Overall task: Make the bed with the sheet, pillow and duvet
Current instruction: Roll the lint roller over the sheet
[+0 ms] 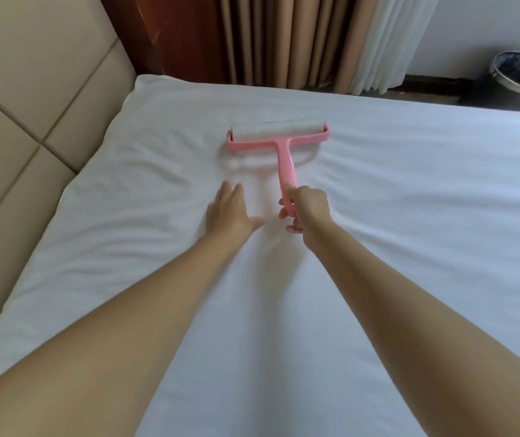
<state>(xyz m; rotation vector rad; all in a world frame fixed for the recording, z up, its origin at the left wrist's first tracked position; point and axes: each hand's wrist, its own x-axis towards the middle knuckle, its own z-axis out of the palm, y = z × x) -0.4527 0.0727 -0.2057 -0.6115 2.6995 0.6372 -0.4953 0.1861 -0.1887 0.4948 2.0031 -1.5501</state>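
A white sheet (394, 190) covers the whole bed, with soft wrinkles near the headboard side. On it lies a pink lint roller (279, 137) with a wide white roll at its far end. My right hand (307, 208) is closed around the roller's pink handle and holds the roll against the sheet. My left hand (232, 209) rests flat on the sheet just left of the handle, fingers spread. No pillow or duvet is in view.
A padded beige headboard (31, 121) runs along the left. Brown and white curtains (315, 39) hang beyond the far edge of the bed. A round metal bin (519, 77) with a dark liner stands on the floor at the far right.
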